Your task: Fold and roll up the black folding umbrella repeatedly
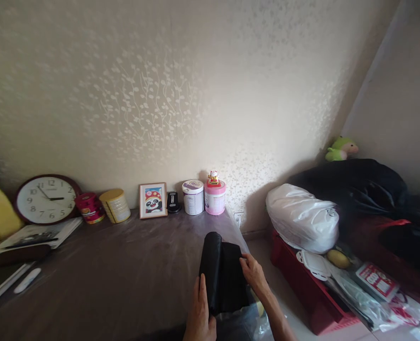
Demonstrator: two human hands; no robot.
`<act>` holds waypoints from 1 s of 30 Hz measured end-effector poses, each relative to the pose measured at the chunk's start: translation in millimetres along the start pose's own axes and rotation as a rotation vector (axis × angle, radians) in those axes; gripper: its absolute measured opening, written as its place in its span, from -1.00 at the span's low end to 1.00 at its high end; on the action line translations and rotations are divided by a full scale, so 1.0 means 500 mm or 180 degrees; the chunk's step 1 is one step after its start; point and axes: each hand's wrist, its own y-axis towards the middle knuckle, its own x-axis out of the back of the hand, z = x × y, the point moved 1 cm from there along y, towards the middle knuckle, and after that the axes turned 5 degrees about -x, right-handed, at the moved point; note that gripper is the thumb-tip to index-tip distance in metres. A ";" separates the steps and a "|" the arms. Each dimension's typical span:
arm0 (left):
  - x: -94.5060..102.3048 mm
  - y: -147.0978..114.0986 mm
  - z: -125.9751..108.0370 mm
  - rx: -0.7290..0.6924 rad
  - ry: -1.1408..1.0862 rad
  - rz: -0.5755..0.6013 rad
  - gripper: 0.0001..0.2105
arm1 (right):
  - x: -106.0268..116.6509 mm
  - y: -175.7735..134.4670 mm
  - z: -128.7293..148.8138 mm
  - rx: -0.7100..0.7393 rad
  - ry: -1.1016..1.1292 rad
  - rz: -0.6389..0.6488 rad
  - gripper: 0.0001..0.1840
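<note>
A roll of black garbage bags (211, 270) is held above the table's right end, with a loose flap (233, 274) drawn out to the right. My left hand (201, 308) wraps the roll's lower left side, its fingers closed along it. At the flap's right edge, my right hand (253, 272) pinches the thin black sheet between thumb and fingers. The grey-brown table (124, 265) lies under and left of both hands.
Along the wall stand a clock (48, 199), a magenta can (89, 208), a yellow-lidded can (115, 206), a framed panda picture (153, 201) and two round tubs (193, 198). Right of the table, a red crate (302, 284) sits beneath a stuffed white bag (302, 218).
</note>
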 end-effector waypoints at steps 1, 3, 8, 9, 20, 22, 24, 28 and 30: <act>0.001 0.000 -0.001 0.0023 -0.0025 0.0017 -0.17 | 0.000 0.001 -0.003 -0.0017 0.0006 0.0024 -0.62; 0.002 0.000 -0.002 0.0022 -0.0039 0.0031 -0.17 | 0.000 0.006 -0.008 -0.0068 0.0033 0.0036 -0.63; 0.003 0.001 -0.004 -0.0010 0.0007 0.0012 -0.17 | -0.001 0.017 -0.007 -0.0108 0.0418 0.0102 -0.66; 0.003 0.001 -0.004 -0.0005 0.0010 0.0012 -0.17 | 0.001 0.018 -0.001 -0.0044 0.0630 0.0153 -0.65; -0.009 0.010 0.020 -0.0032 0.0166 0.0088 -0.13 | -0.045 0.008 0.146 0.0412 0.1781 0.0475 -0.57; -0.011 0.010 0.021 -0.0077 0.0196 0.0066 -0.14 | -0.066 0.011 0.162 0.0389 0.1535 0.0413 -0.59; -0.011 0.011 0.020 -0.0069 0.0197 0.0035 -0.14 | -0.084 0.013 0.174 0.0379 0.1285 0.0366 -0.62; -0.008 0.012 0.017 -0.0086 0.0191 -0.0009 -0.15 | -0.107 0.014 0.189 0.0436 0.0798 0.0415 -0.66; -0.005 0.014 0.019 -0.0058 0.0218 0.0029 -0.16 | -0.113 0.013 0.194 0.0478 0.0600 0.0456 -0.67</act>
